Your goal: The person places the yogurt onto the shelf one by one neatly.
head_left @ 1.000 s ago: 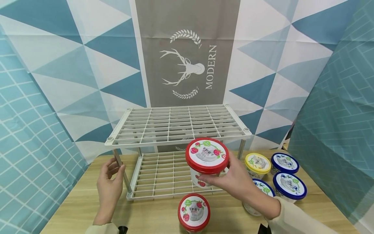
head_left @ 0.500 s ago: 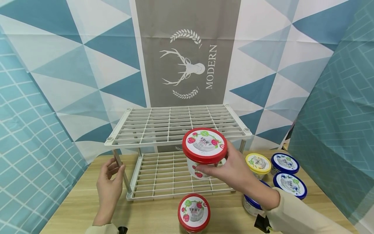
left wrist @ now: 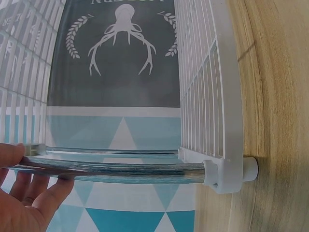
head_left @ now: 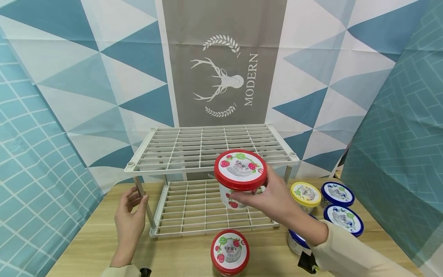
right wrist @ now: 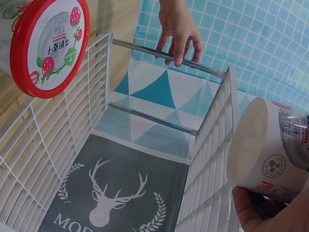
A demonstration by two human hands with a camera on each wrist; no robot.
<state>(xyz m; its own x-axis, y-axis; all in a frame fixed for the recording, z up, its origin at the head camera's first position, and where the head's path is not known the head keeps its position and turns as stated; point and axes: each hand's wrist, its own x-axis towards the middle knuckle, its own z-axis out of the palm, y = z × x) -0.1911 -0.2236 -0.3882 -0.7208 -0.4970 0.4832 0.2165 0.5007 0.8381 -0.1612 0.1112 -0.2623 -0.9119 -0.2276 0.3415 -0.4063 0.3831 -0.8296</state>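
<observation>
Status: red-lidded tub [head_left: 239,172] lifted, apparently mid-step — held in front of rack [head_left: 180,169], near its upper tier [head_left: 141,149], not yet set down. Right hand [head_left: 271,198]: curled around tub side. Left hand [head_left: 129,217]: gripping front-left post [head_left: 149,209] of rack. Unhandled, on bench [head_left: 183,257]: second red-lidded tub [head_left: 230,252] in front of rack; yellow-lidded tub [head_left: 305,194], three blue-lidded tubs [head_left: 343,219] right of rack. Obstruction: right forearm [head_left: 308,224] — partly hides one blue-lidded tub.

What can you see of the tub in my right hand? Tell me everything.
That tub is white and round, apparently plastic or coated card, printed with strawberries and lettering. Its lid is on: red rim, white top, strawberries, green leaf, dark lettering. The right wrist view shows a pale underside. It's held up, roughly upright, in front of the white rack; your right hand grips its side.
</observation>
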